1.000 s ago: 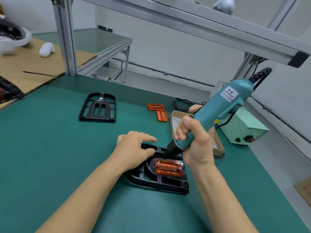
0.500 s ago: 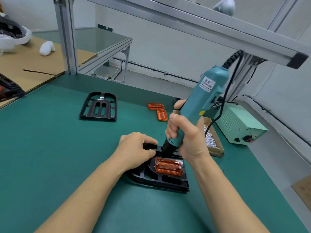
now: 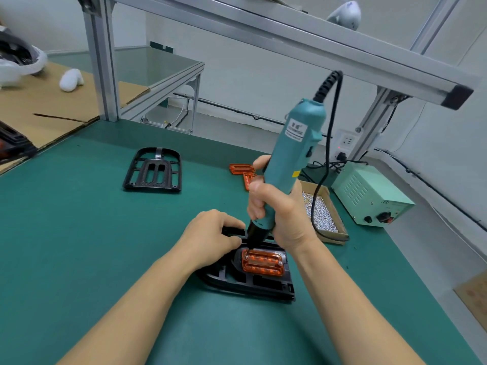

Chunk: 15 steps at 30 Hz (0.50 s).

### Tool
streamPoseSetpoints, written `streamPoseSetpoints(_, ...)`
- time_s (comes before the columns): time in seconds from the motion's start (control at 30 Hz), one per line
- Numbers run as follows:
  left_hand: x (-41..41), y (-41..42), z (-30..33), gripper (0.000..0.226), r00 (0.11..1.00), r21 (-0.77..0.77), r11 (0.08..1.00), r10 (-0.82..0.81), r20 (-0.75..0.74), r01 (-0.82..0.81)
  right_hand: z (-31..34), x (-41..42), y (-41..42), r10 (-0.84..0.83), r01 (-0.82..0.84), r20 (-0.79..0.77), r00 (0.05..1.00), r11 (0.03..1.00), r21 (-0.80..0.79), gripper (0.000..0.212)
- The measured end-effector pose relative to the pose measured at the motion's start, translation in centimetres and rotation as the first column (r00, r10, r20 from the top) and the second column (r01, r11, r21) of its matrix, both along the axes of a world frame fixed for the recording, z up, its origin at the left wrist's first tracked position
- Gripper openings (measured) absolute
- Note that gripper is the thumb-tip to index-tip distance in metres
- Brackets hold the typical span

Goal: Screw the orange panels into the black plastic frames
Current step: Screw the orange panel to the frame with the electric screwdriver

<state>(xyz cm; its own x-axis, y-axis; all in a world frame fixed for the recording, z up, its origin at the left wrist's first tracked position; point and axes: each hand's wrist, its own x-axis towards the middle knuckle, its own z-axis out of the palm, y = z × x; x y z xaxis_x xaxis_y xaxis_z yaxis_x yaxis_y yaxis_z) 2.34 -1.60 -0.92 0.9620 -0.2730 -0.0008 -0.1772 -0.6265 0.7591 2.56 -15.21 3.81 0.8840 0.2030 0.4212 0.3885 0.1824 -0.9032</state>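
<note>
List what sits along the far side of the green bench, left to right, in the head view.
spare black frame → loose orange panels → cardboard box of screws → pale green power supply

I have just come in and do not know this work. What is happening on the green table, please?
A person is fastening an orange panel into a black frame. The right hand grips a teal electric screwdriver, its tip at the panel's far left corner. The left hand holds the frame's far edge. A second frame, without a panel, and spare orange panels lie farther back, beside a box of screws.
</note>
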Motion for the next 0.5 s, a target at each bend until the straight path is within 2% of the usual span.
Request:
streamPoseSetpoints(0.13,0.05,-0.03,0.0,0.031,1.0,0.005,1.0,-0.01,-0.002,0.01,-0.05,-0.39,0.07,-0.061,0.06,0.009,0.998,0.998,0.02,0.027)
streamPoseSetpoints(0.3,0.06,0.07,-0.07,0.03,1.0,-0.006,1.0,-0.015,-0.004,0.015,0.05,-0.25,0.41,-0.039,0.04,0.04,0.998,0.999,-0.02,0.032)
streamPoseSetpoints(0.5,0.1,0.02,-0.19,0.031,1.0,-0.009,1.0,-0.012,0.002,0.012,-0.05,-0.18,0.22,-0.022,0.022,0.035,0.999,1.0,0.001,0.025)
